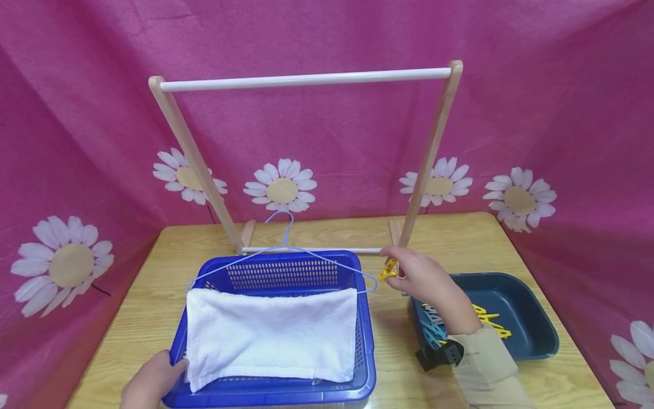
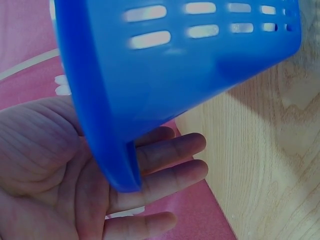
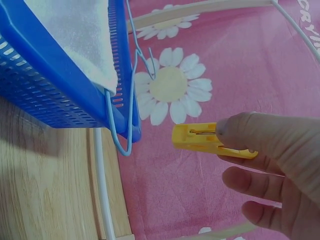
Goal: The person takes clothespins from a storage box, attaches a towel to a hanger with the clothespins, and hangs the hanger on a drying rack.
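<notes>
- Yellow clothespin (image 3: 199,143), pinched in the right hand (image 1: 424,278), is just beside the hanger (image 1: 286,246).
- Left hand (image 1: 153,379), fingers loosely extended, supports the basket (image 1: 276,395).
- Pegging towel (image 1: 276,335) to hanger seems under way; next calls for squeezing the clothespin apart.

The right sleeve (image 1: 484,363) is beige, the wrist camera (image 1: 442,354) black.

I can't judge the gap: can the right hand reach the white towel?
Probably yes: the right hand, pinching a yellow clothespin, is near the towel, with only the hanger's end between.
</notes>
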The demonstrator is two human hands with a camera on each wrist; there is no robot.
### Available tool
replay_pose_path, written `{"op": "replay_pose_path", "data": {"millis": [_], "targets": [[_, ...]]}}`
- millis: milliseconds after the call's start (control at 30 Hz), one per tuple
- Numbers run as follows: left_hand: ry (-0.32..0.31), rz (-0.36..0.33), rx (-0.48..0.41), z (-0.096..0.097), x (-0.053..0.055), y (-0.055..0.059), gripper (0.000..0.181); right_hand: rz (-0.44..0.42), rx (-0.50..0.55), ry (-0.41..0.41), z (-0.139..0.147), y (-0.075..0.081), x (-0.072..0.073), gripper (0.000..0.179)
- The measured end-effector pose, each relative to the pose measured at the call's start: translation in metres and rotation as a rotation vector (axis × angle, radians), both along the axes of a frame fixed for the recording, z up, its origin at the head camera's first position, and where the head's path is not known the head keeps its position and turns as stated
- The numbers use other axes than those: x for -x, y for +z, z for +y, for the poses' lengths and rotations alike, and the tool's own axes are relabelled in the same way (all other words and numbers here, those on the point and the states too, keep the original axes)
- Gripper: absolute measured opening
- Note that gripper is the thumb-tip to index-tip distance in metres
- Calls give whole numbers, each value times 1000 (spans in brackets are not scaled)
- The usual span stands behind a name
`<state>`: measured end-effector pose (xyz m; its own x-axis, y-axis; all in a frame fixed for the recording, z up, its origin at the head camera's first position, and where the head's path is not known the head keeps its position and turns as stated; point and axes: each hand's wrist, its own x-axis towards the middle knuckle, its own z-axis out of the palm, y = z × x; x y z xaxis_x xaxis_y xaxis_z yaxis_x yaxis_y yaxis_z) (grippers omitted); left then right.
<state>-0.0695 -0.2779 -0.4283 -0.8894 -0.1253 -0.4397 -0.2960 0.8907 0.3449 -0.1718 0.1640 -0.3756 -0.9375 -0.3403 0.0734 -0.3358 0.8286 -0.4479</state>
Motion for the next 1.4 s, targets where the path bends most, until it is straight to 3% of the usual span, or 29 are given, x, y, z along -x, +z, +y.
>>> {"op": "replay_pose_path", "data": {"millis": [467, 800, 1400], "targets": [[11, 10, -10, 2, 0, 2, 41, 41, -12, 26, -8, -4, 3, 53], [20, 16, -13, 2, -1, 2, 40, 23, -30, 46, -12, -7, 3, 51], [2, -40, -23, -1, 1, 5, 48, 35, -39, 66, -19, -15, 3, 52]]}}
